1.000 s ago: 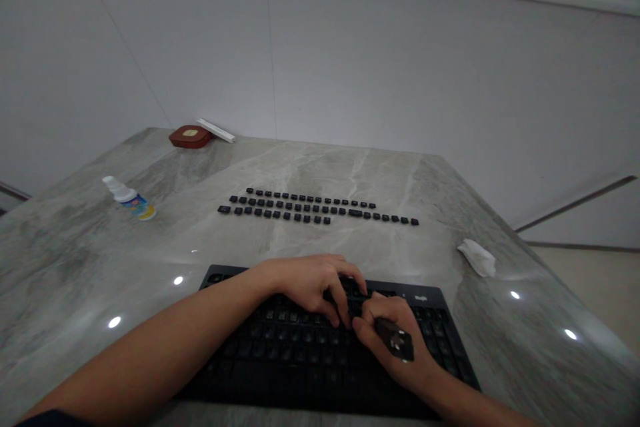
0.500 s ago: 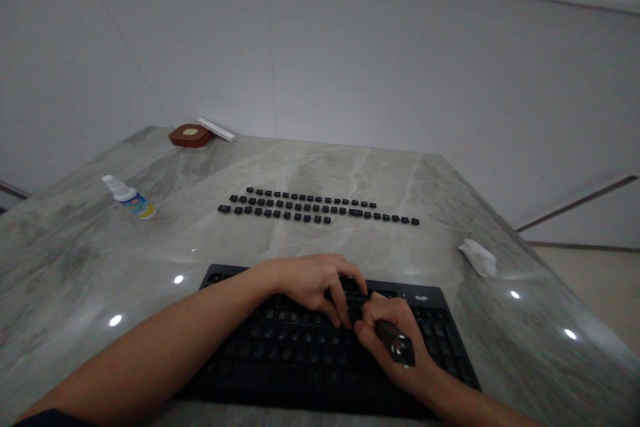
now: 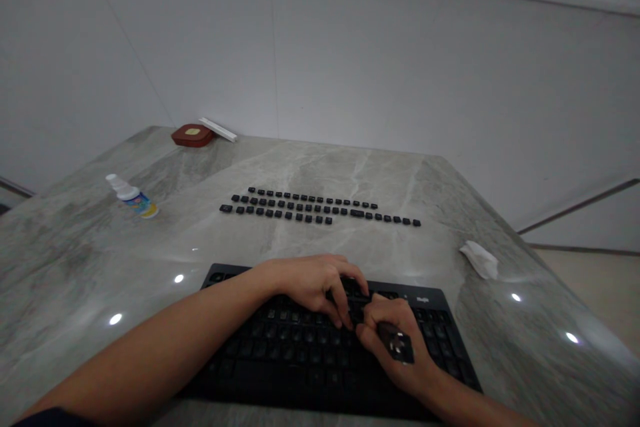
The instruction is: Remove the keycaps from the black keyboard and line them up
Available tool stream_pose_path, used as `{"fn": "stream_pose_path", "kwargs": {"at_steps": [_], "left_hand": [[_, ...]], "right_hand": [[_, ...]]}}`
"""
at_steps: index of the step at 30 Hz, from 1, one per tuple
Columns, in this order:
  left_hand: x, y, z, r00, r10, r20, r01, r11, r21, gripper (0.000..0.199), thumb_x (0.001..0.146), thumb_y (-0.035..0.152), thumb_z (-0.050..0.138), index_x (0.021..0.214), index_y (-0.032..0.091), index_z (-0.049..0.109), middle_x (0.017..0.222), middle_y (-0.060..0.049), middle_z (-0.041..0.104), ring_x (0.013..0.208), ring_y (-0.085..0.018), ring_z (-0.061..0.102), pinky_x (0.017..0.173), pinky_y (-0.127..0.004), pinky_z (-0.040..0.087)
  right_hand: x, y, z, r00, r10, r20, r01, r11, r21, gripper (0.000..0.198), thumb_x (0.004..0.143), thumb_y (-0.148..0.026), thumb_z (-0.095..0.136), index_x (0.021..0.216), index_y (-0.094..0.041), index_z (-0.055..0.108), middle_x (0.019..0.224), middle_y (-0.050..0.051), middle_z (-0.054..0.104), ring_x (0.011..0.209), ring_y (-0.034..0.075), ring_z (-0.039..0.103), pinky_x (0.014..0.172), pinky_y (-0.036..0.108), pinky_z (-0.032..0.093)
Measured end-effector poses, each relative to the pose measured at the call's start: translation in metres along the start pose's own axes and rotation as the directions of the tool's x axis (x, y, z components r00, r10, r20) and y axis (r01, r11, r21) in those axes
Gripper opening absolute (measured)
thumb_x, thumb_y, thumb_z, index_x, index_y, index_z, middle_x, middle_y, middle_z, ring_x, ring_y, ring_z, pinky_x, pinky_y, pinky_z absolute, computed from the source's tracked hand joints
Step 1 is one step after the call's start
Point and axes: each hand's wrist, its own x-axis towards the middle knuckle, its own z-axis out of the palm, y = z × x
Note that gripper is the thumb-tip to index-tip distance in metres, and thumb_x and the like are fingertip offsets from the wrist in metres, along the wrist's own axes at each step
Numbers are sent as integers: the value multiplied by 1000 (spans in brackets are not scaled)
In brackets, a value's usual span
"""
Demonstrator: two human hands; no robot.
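A black keyboard (image 3: 280, 383) lies on the table in front of me. My left hand (image 3: 307, 283) arches over its upper part. The thumb and index fingertips come close together at the keys, while another finger reaches to the right along the upper rows; whatever lies between them is hidden. Just right of it, my right hand (image 3: 395, 333) is closed around a tool with a dark brown handle (image 3: 393, 340), its butt end shiny and facing me. The tool's tip is out of sight under the fingers, down at the keys. Both hands nearly touch.
Beyond the keyboard, several rows of loose black keycaps (image 3: 300, 207) lie on the marbled table (image 3: 390, 250). A white-topped spray bottle (image 3: 134, 197) lies at left, a crumpled white tissue (image 3: 479, 259) at right. A red-brown case (image 3: 193, 136) and a white strip (image 3: 219, 129) sit by the wall.
The view has shifted very slightly. Both hands and the tool keep nearly the same position over the keyboard.
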Motion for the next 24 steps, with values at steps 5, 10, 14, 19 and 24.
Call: {"fn": "stream_pose_path", "kwargs": {"at_steps": [5,10,14,19,24], "left_hand": [[0,0,0,1000,8,-4,-8,1000,7,9,78,23,79,87,26,79,128,-3,59,115,-23,56,106,-36,37],[0,2,0,999,-33,1,33,999,-26,10,78,23,79,86,28,79,129,-2,58,115,-22,56,108,-36,35],[1,3,0,999,-22,-28,20,999,-47,13,80,22,77,90,30,79,126,-2,60,114,-22,57,107,-35,36],[2,3,0,999,3,-37,-3,1000,-4,15,81,26,76,96,29,78,122,-4,62,112,-22,58,105,-33,39],[2,4,-1,999,-29,-23,28,999,-44,18,81,23,76,97,31,78,124,-2,61,113,-23,57,106,-35,37]], "right_hand": [[0,0,0,1000,-5,-18,5,1000,-27,30,76,-17,50,46,-19,50,41,-4,49,43,10,44,49,22,35],[-1,1,2,1000,6,-15,-6,1000,-18,30,75,-17,50,46,-19,49,41,-4,46,43,10,43,48,23,33],[-1,7,-3,994,112,-11,-111,992,56,35,75,-19,51,44,-18,34,42,-5,34,42,9,35,45,23,30],[-1,13,-12,978,208,-21,-208,978,29,40,76,-23,52,47,-19,25,44,-5,28,42,8,28,43,24,24],[-4,15,-12,990,142,-14,-142,989,-32,40,78,-22,50,47,-19,25,45,-5,28,43,8,30,46,25,28]]}}
